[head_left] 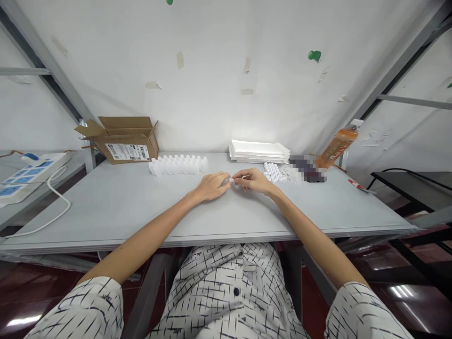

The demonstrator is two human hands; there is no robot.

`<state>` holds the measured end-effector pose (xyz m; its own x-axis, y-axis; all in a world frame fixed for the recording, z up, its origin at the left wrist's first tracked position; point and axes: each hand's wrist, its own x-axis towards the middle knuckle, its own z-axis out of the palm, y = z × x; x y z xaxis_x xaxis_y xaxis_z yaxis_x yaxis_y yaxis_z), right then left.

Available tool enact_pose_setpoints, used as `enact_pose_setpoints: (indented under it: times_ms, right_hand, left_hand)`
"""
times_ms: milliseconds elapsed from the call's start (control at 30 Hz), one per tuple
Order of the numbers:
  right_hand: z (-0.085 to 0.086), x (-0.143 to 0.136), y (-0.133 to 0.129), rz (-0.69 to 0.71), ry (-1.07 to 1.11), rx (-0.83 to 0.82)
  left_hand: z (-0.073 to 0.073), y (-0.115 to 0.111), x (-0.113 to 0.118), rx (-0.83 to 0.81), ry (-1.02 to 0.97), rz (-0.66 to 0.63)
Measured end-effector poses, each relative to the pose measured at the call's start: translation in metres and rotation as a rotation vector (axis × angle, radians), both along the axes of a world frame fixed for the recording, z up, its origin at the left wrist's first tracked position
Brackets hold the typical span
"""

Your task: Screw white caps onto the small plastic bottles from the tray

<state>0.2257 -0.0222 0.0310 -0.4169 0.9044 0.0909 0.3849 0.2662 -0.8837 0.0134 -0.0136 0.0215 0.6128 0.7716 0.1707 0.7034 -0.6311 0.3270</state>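
Near the middle of the grey table, both hands meet around a small white piece. My left hand is closed on it from the left, its far part hidden by the fingers. From the right, the fingertips of my right hand pinch at the same piece. Rows of small white bottles stand on the table to the left, beyond my left hand. A cluster of small white caps lies just right of my right hand.
An open cardboard box sits at the back left. A stack of white sheets or trays lies against the wall. At the back right are an orange drink bottle and a blurred dark item. A power strip with a white cable is at far left.
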Motion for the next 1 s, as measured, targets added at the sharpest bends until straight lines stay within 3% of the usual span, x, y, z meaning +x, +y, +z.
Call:
enact_pose_setpoints:
  times_ms: [167, 267, 533, 800, 1000]
  right_hand:
    - [-0.003, 0.002, 0.003, -0.014, 0.023, -0.011]
    - [-0.003, 0.001, 0.002, -0.02, 0.01, 0.023]
    - [0.0, -0.007, -0.004, -0.058, -0.048, 0.169]
    - [-0.001, -0.008, -0.005, -0.073, -0.104, 0.245]
    - [0.0, -0.007, -0.005, -0.042, -0.08, 0.202]
  left_hand:
    - [0.002, 0.001, -0.001, -0.073, -0.031, 0.014]
    - [0.001, 0.003, -0.001, -0.158, -0.158, 0.02]
    - [0.006, 0.002, 0.001, -0.749, -0.684, 0.031]
    - [0.004, 0.001, 0.003, -0.954, -0.772, 0.05]
    - [0.006, 0.001, 0.003, -1.038, -0.783, 0.046]
